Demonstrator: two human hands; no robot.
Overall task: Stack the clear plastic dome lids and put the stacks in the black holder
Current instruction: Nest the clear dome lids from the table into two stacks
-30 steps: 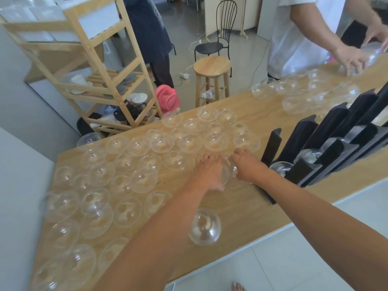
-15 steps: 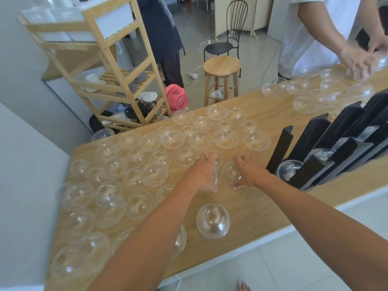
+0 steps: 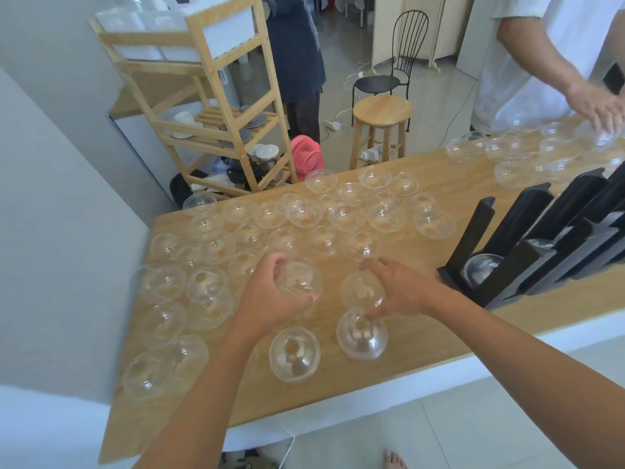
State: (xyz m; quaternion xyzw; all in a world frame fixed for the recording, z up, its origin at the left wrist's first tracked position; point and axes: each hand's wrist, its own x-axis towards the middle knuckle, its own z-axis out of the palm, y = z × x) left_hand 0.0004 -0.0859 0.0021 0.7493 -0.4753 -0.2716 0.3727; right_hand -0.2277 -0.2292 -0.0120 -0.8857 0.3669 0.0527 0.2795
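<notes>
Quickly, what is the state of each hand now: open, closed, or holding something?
Left hand: holding a clear dome lid, fingers curled round it.
Right hand: holding a second dome lid.

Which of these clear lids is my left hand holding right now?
The lid that your left hand curls round. Your right hand holds the neighbouring lid; the other loose ones lie on the table.

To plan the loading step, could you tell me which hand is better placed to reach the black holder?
Probably the right hand: gripping a dome lid, it lies between the left hand and the black holder, so its path is uncrossed.
</notes>
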